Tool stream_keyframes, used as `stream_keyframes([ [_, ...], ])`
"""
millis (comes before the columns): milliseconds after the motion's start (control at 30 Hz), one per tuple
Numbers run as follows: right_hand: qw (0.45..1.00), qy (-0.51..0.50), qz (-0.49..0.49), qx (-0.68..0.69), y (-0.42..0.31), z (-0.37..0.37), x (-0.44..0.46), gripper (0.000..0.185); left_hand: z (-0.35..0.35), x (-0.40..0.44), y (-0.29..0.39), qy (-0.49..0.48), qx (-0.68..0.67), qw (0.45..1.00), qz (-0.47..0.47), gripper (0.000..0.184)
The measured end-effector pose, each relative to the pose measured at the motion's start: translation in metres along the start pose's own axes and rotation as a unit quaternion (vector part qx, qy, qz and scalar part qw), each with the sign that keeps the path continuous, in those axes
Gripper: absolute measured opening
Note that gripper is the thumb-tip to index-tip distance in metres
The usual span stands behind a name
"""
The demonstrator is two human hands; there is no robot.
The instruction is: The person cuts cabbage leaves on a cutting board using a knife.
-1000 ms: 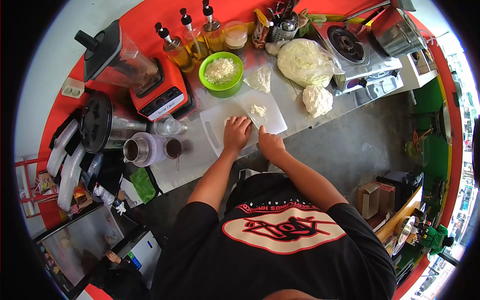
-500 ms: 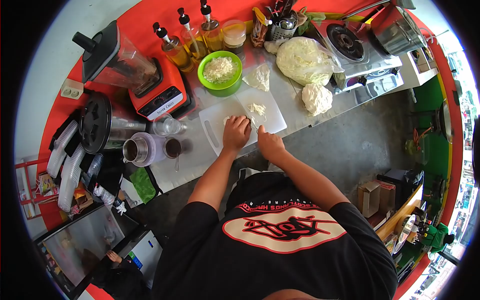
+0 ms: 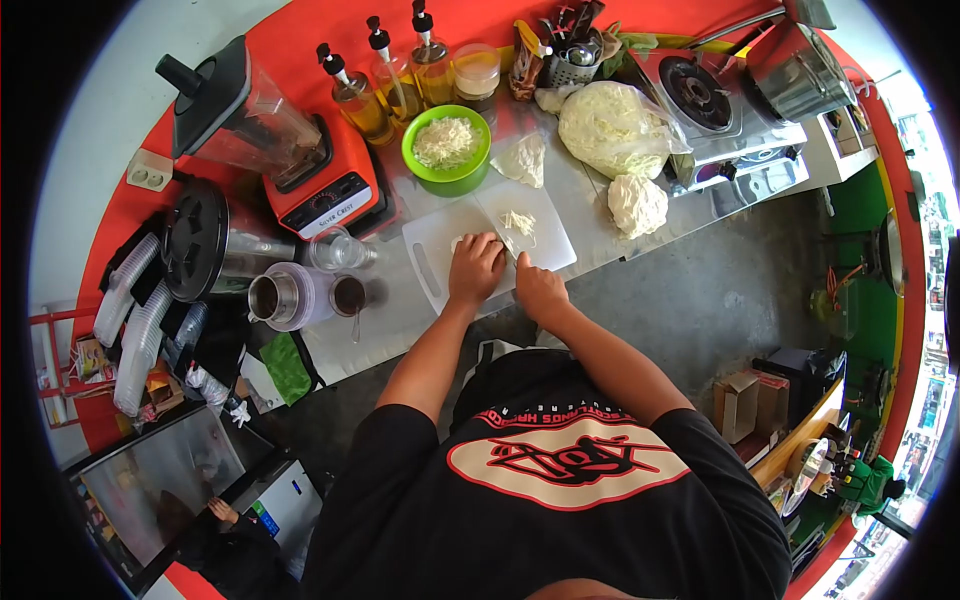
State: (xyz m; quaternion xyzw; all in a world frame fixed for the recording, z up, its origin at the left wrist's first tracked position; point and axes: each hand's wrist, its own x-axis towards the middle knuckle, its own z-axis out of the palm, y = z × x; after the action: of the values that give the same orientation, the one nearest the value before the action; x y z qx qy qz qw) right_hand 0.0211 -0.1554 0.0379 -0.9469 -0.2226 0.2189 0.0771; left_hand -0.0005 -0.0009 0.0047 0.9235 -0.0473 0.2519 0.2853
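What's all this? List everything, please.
chopping board: 1, white, counter
knife: 1, silvery, over board
shreds: 1 pile, pale, board
bowl: 1, green, behind board
cabbage-like pieces: 2, pale, counter
filled bag: 1, clear, beside stove
blender: 1, red, counter left
pump bottles: 3, amber, counter back
stove: 1, silver, counter right
pot: 1, silver, at stove
another person: 1, dark-clothed, lower left
left hand: 1, bare, at board
right hand: 1, bare, on knife

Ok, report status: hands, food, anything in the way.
Left hand over cutting board, anything beneath hidden. Right hand gripping knife. Pale shreds piled on board. Left hand close to knife; nothing else seen in the way.
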Motion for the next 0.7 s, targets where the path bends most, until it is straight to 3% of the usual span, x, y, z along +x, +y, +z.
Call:
stream_keyframes([
  [500, 1.000, -0.014, -0.006, -0.002, -0.0018, -0.0057, -0.0055, 0.015, 0.0033, -0.0029, -0.0022, -0.014, 0.005, 1.000, -0.012, 0.012],
  [700, 0.999, 0.029, -0.026, -0.013, 0.0007, -0.0022, 0.0028, 0.015, 0.0034, -0.0013, -0.0027, -0.014, 0.005, 1.000, 0.001, 0.011],
])
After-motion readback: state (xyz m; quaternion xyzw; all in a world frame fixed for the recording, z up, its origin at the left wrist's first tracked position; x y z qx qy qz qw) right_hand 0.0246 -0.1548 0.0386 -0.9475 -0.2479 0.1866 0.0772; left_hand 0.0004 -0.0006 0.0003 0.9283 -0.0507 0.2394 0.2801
